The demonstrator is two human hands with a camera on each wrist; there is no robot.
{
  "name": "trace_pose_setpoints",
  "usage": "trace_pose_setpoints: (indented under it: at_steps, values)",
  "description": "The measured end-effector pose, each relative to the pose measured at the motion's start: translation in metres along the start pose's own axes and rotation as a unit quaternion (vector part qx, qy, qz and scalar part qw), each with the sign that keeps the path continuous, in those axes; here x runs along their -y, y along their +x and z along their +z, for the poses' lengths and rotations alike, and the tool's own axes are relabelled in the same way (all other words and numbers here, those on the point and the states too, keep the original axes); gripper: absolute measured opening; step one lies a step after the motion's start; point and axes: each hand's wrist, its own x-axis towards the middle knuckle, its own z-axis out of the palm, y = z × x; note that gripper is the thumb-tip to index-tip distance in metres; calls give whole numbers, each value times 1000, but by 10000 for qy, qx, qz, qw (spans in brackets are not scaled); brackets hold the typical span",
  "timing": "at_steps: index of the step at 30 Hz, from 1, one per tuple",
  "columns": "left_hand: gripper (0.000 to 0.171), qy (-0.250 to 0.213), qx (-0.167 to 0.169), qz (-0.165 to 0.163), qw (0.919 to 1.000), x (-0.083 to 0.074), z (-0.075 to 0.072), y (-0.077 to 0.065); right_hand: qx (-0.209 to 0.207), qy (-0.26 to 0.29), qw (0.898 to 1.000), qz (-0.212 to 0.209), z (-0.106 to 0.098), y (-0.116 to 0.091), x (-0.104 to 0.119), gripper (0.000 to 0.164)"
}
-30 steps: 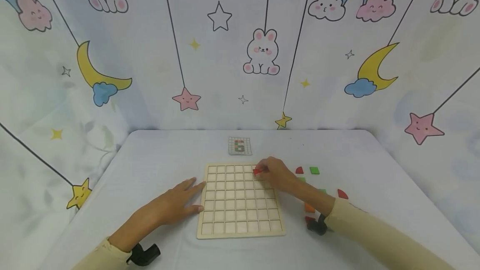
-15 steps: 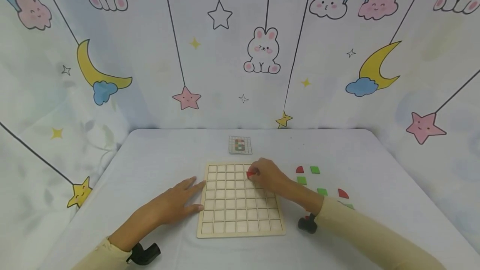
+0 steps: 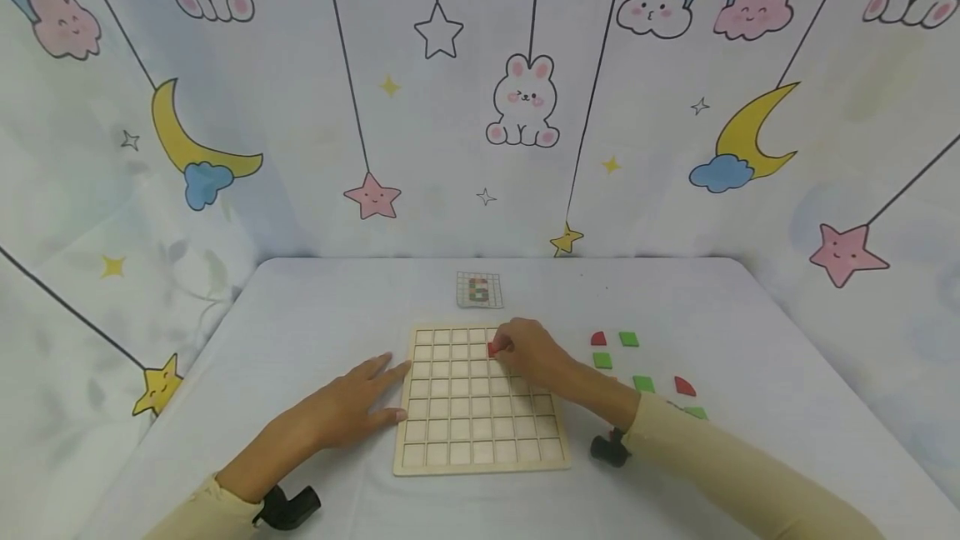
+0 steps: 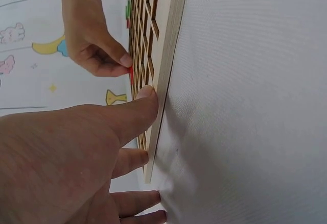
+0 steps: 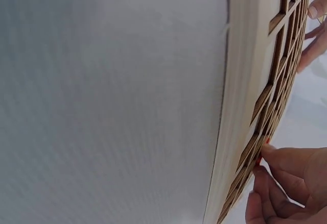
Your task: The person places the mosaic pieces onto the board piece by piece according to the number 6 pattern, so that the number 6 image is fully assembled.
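A square wooden grid board (image 3: 482,408) lies flat on the table. Between thumb and fingertips, my right hand (image 3: 531,352) pinches a small red piece (image 3: 491,349) at the second row of cells, right of the middle. The right wrist view shows that red piece (image 5: 259,158) low at the cells, partly covered by the fingers. My left hand (image 3: 341,409) rests along the board's left edge with spread, fairly straight fingers. In the left wrist view its thumb (image 4: 147,94) touches the board's rim, while two fingertips lie on the cloth.
Behind the board lies a small grid card (image 3: 480,290) with a coloured figure like a 6. Right of the board are loose green squares (image 3: 628,339) and red quarter-round pieces (image 3: 684,387); some pieces hide under the right forearm. A patterned curtain (image 3: 300,107) surrounds the table.
My right hand has carried the red piece leftward across the board's upper cells and slightly down to the surface. The left hand stays at the board's edge.
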Motion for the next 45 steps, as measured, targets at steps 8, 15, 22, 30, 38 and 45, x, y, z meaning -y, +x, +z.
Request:
trace_pose_setpoints:
  at_steps: [8,15,22,30,38,45]
  values:
    - [77,-18,44,-9,10000,1,-1,1,-83,105,9999,-108,0,-1,-5,7]
    - [76,2,41,-98,9999,3,0,1,-201,180,9996,-12,-12,-9,-18,8]
    - [76,-65,55,-96,9999,2,0,1,-504,153,9986,-19,-42,-23,-55,18]
    - [77,-70,63,-25,10000,1,0,0,-558,-56,9974,454,-80,-45,-99,35]
    - [77,-50,71,-4,10000,1,-1,1,-737,-43,9949,691,-104,-65,-140,44]
    - [77,-59,79,-45,9999,1,-1,1,-429,-34,9929,1112,-109,-77,-154,53]
